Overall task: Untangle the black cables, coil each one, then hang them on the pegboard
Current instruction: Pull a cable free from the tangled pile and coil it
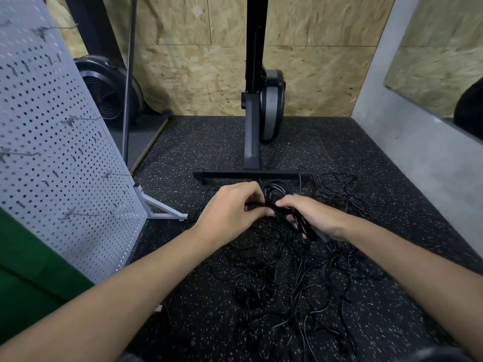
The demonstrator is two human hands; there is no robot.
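Snagging is the main risk from here: the cable bundle (305, 228) held between both hands appears to trail strands down into the tangle (300, 288), which sprawls over the floor (196, 142) to the right of the pegboard (52, 158). A firm pull would probably tighten knots instead of freeing a length. A loosened grip could also let the gathered loops spring open and drop back into the heap. Loops lying farthest from the pegboard's foot sit close against a black machine's base bar (235, 175) and might catch on it if dragged. The left hand (230, 207) has its fingers curled and pinches one end of the bundle. The right hand (316, 218) wraps around the thicker part, which runs under its palm toward the wrist. The bundle therefore bridges the two hands, raised off the floor, with most of the loose cable below and nearer the person. Whether it is one cable or several is hard to tell. The pegboard stands upright to the left of all this, and its hooks (81, 118) carry nothing, so no coil is hung yet.
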